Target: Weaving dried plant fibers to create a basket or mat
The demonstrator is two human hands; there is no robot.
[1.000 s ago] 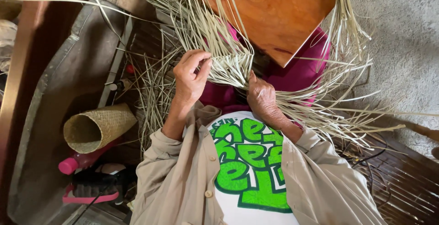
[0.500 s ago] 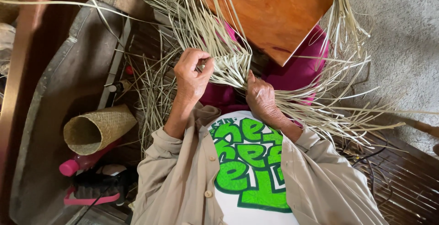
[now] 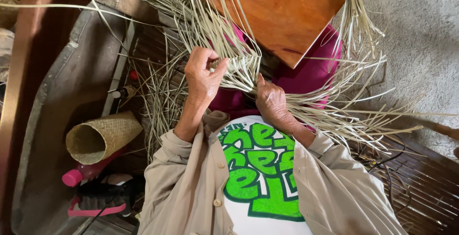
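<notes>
So the wooden board hasn't budged above the fingers, and the woven straw piece sits between both hands. Left hand has crept up a bit, fingers pinched on a strand; right hand stays pressed flat, holding strips down. Weaving's moving along.

Left hand raised, fingers pinched, right hand lower, curled

The left hand has curled tighter, pinching a straw strip with a firmer grip.
</notes>
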